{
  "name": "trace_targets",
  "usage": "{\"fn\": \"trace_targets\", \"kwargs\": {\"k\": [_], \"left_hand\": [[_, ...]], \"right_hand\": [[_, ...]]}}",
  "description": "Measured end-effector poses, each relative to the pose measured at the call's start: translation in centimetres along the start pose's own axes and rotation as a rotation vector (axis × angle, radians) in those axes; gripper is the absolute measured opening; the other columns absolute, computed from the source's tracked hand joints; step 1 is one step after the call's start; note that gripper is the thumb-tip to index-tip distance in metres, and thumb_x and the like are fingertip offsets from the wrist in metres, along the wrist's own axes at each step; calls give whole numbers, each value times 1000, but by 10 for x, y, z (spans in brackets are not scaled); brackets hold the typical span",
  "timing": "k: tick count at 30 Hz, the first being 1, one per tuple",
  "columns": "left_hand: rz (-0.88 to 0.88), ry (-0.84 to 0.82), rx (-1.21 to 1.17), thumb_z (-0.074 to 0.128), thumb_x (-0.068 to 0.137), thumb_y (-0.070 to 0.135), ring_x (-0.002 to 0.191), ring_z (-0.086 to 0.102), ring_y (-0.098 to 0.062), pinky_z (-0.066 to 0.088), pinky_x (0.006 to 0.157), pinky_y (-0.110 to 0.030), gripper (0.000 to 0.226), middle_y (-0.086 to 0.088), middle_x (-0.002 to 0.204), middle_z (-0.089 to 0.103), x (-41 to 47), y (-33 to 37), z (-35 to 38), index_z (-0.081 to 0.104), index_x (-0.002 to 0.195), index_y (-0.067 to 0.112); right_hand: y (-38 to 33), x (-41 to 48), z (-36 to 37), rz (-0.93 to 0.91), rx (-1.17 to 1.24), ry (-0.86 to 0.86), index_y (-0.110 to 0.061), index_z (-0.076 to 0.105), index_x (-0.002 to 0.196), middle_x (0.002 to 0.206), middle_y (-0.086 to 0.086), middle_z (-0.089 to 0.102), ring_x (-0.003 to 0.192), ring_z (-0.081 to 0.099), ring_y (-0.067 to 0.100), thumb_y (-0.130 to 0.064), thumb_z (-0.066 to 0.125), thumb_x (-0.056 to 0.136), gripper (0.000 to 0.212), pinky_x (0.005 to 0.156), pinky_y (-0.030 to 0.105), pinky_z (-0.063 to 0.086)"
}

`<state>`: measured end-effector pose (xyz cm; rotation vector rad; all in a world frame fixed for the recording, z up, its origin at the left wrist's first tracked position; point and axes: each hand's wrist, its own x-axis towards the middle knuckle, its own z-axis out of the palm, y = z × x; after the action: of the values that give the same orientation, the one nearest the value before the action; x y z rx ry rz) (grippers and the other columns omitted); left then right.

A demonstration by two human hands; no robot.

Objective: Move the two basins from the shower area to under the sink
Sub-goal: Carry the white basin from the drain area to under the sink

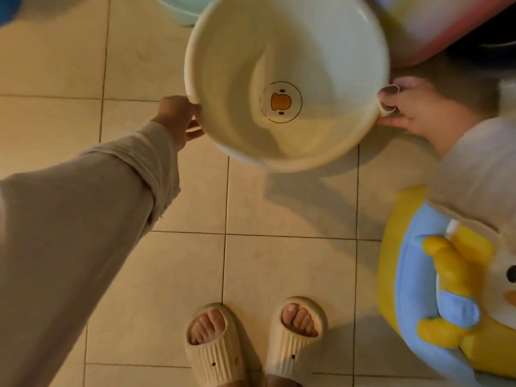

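A cream basin (pixel 287 79) hung above the beige tiled floor (pixel 279 261), lifted clear of it and casting a soft shadow on the tiles toward five o'clock. The left hand (pixel 178 120) was closed on the rim at about eight o'clock of the bowl, fingers curled under the lip, a pale sleeve (pixel 83 233) running back to the lower-left corner. The right hand (pixel 410 107) was clamped on the opposite rim at about four o'clock, thumb over the edge and fingers beneath. Inside the bowl, on its bottom, sat a printed round emblem (pixel 282 101): a thin dark circle around a cartoon duck face with two small eyes and an orange bill. A curved line of tiny lettering ran along the emblem's left side, too small and blurred to read. At twelve o'clock from the cream basin, touching or just behind its rim, a pale green basin (pixel 178 8) showed only in part at the top edge. At two o'clock a pink-edged tub (pixel 446 32) filled the corner. Toward four o'clock of the view stood a yellow and blue duck-shaped seat (pixel 435 289). At six o'clock two feet in cream ribbed slippers (pixel 251 342) stood side by side on the tiles.
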<state>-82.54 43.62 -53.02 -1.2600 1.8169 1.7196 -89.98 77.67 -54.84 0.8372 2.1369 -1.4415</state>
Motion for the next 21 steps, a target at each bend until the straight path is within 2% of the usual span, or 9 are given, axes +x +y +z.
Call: {"fn": "trace_targets", "kwargs": {"k": [3, 5, 8, 10, 12, 15, 17, 20, 21], "left_hand": [[14, -6, 39, 46, 90, 0, 92, 58, -21, 54, 78, -33, 29, 0, 94, 61, 1, 0, 0, 59, 113, 12], [2, -13, 91, 46, 92, 8, 98, 57, -22, 52, 84, -36, 34, -3, 109, 59, -10, 2, -2, 54, 126, 8], [-45, -36, 152, 46, 94, 18, 103, 56, -23, 51, 86, -39, 39, -4, 117, 53, -48, -2, -16, 48, 131, 6], [-79, -50, 219, 45, 94, 15, 90, 59, -21, 51, 75, -35, 33, -6, 113, 56, -90, -13, -28, 52, 125, 6], [-128, -56, 288, 46, 94, 12, 73, 59, -17, 49, 66, -29, 29, -9, 105, 59, -141, -32, -44, 57, 119, 3], [-216, -86, 380, 46, 92, 9, 65, 56, -15, 45, 60, -26, 29, -12, 98, 62, -229, -60, -70, 61, 115, -2], [-306, -104, 421, 46, 91, 8, 62, 56, -15, 44, 56, -26, 28, -13, 94, 63, -293, -73, -90, 62, 112, -2], [-468, -113, 418, 46, 90, 3, 43, 58, -10, 42, 42, -19, 23, -13, 77, 63, -390, -83, -124, 63, 105, -1], [-503, -111, 433, 46, 90, 2, 43, 59, -12, 41, 42, -18, 22, -15, 77, 63, -422, -82, -136, 64, 103, -1]], "right_hand": [[4, 2, -2, 49, -31, -16, -15, 33, 145, 150, 7, 35, 126, 45, 30, -7, 54, 92, 58, 96, 50, 48], [7, -6, -5, 57, -95, -22, -22, 29, 147, 151, 3, 34, 128, 44, 28, -15, 54, 92, 61, 93, 46, 51], [12, -41, -13, 81, -288, 26, -24, 31, 145, 146, 4, 41, 113, 50, 23, -31, 57, 89, 62, 72, 37, 53], [23, -80, -21, 61, -416, 66, -15, 44, 137, 137, 12, 52, 104, 56, 26, -28, 57, 87, 54, 76, 41, 55], [38, -139, -29, 49, -539, -11, -3, 57, 122, 125, 23, 61, 99, 61, 35, -17, 55, 88, 37, 79, 42, 52], [55, -256, -37, 126, -690, -244, 7, 64, 107, 115, 30, 64, 105, 60, 42, -5, 51, 86, 27, 73, 36, 48], [59, -341, -48, 191, -667, -314, 4, 66, 108, 111, 28, 66, 98, 62, 36, -6, 51, 88, 27, 64, 25, 41], [51, -457, -69, 271, -562, -322, 2, 65, 110, 104, 25, 70, 90, 66, 34, -9, 52, 90, 26, 72, 32, 49], [45, -494, -78, 306, -510, -317, 1, 65, 109, 96, 21, 71, 81, 65, 30, -8, 52, 89, 25, 67, 29, 48]]}}
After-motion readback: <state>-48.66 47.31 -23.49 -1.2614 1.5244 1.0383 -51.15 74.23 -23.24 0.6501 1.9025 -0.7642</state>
